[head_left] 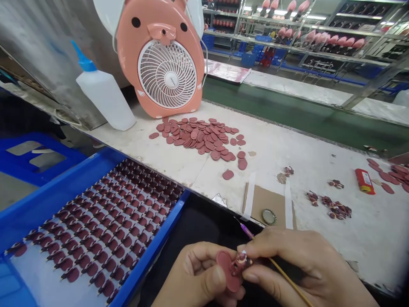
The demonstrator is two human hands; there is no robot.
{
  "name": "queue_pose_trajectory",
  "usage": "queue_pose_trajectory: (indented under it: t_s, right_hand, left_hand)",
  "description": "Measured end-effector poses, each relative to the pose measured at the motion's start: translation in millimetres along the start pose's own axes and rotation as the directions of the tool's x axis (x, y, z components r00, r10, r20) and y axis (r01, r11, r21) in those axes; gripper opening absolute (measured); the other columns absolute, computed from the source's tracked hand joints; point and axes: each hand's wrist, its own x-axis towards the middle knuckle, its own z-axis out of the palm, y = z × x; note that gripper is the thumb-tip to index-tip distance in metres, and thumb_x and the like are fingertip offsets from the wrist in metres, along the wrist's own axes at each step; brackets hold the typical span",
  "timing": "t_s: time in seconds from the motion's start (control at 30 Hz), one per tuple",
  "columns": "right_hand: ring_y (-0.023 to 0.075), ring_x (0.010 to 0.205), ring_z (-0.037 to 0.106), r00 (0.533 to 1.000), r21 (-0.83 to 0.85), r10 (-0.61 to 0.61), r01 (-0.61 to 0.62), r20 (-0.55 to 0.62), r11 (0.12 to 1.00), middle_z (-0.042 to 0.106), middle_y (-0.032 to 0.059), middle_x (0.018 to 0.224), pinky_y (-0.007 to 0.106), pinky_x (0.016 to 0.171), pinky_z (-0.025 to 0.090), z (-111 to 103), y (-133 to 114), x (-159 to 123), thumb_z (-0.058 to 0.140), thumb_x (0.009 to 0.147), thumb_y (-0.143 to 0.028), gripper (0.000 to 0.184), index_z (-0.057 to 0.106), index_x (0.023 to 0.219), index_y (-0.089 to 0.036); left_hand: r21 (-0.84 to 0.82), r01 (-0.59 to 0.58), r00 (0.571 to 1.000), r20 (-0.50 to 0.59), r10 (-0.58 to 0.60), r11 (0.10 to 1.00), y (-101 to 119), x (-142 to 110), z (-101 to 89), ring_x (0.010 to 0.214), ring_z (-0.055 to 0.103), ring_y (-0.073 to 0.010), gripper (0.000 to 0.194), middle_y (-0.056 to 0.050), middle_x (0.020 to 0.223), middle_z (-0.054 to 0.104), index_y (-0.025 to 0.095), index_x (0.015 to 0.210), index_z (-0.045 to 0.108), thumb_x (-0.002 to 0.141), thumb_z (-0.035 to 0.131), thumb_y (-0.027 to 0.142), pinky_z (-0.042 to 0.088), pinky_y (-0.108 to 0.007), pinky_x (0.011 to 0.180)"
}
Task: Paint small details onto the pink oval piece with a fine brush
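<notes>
L hand (194, 277) pinches a small reddish-brown oval disc (224, 265) btwn thumb & fingers, held up over a black surface (198, 221) at the near edge of the worktop (275, 157). A tiny red-and-pink figure (242, 261) sits against the disc's face. R hand (300, 264) is closed in a tight pinch at the figure from the right, & also carries a thin wooden stick (284, 273) w/ a purple tip (246, 230) poking out to the far left past the fingers.

Disc looks thin, light, prob. soft & rubbery, so likely to flex, not snap; best held by the rim. Figure is v. small & fiddly, prob. easy to knock askew; light grip only.

Near left: blue tray (150, 251) w/ rows of similar discs (96, 226), each w/ a figure. Far on worktop: loose pile of bare discs (194, 136), white squeeze bottle (102, 100) w/ blue nozzle, pink pig-faced fan (159, 59). Right of these: cardboard piece (266, 202) w/ metal bottle cap (269, 216), small figures in clumps (335, 209), red box (364, 181).

Fingers hide part of the figure; can't tell if it's fixed to the disc yet. Tray & a 2nd disc pile (391, 177) are cut off by the frame.
</notes>
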Motion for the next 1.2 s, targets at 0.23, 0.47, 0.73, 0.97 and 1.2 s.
queue_pose_trajectory:
  t_s: [0.23, 0.47, 0.73, 0.97, 1.2]
  right_hand:
    - [0.0075, 0.071, 0.072, 0.999, -0.022, -0.006, 0.007, 0.051, 1.000, 0.075, -0.0047, 0.082, 0.010, 0.069, 0.053, -4, 1, 3, 0.073, 0.086, -0.010, 0.018, 0.071, 0.100, -0.021]
    - [0.0189, 0.069, 0.073, 0.999, -0.221, 0.021, -0.013, 0.035, 0.975, 0.071, 0.0041, 0.068, 0.021, 0.062, 0.057, 1, 0, 7, 0.067, 0.093, -0.047, 0.027, 0.076, 0.095, -0.021]
    - [0.0160, 0.067, 0.072, 0.995, -0.142, 0.066, -0.055, 0.071, 0.988, 0.073, 0.0019, 0.070, 0.019, 0.061, 0.055, -1, 1, 9, 0.067, 0.093, -0.036, 0.017, 0.075, 0.093, -0.021]
    - [0.0044, 0.068, 0.070, 0.990, 0.025, 0.092, -0.095, 0.112, 0.995, 0.075, -0.0083, 0.079, 0.008, 0.068, 0.049, -7, 3, 10, 0.070, 0.087, -0.011, 0.013, 0.073, 0.094, -0.022]
    - [0.0040, 0.069, 0.069, 0.989, -0.029, 0.088, -0.085, 0.123, 0.996, 0.074, -0.0086, 0.080, 0.009, 0.069, 0.047, -7, 2, 13, 0.070, 0.087, -0.012, 0.013, 0.072, 0.094, -0.022]
  left_hand:
    - [-0.010, 0.025, 1.000, -0.019, -0.025, 1.000, 1, 3, -1.5, 0.058, 0.069, -0.0096, 0.036, -0.001, 0.062, 0.076, 0.017, 0.078, 0.082, 0.059, 0.092, 0.045, 0.055, -0.017, 0.055]
    - [-0.043, 0.089, 0.996, -0.026, -0.090, 0.995, 3, 4, 1.5, 0.056, 0.068, -0.0079, 0.038, 0.001, 0.060, 0.073, 0.013, 0.074, 0.080, 0.058, 0.093, 0.045, 0.056, -0.015, 0.052]
    - [-0.105, 0.111, 0.993, -0.030, -0.115, 0.988, -3, 7, -0.1, 0.054, 0.066, -0.0075, 0.039, 0.000, 0.059, 0.071, 0.011, 0.075, 0.078, 0.060, 0.092, 0.044, 0.056, -0.014, 0.051]
    - [-0.120, 0.123, 0.992, -0.016, -0.126, 0.985, -4, 9, -2.2, 0.054, 0.065, -0.0068, 0.038, 0.000, 0.060, 0.069, 0.011, 0.071, 0.076, 0.061, 0.091, 0.045, 0.057, -0.014, 0.051]
    - [-0.146, 0.113, 0.993, -0.028, -0.118, 0.983, -1, 9, 0.8, 0.052, 0.065, -0.0061, 0.037, 0.001, 0.059, 0.069, 0.011, 0.070, 0.078, 0.059, 0.092, 0.044, 0.057, -0.013, 0.049]
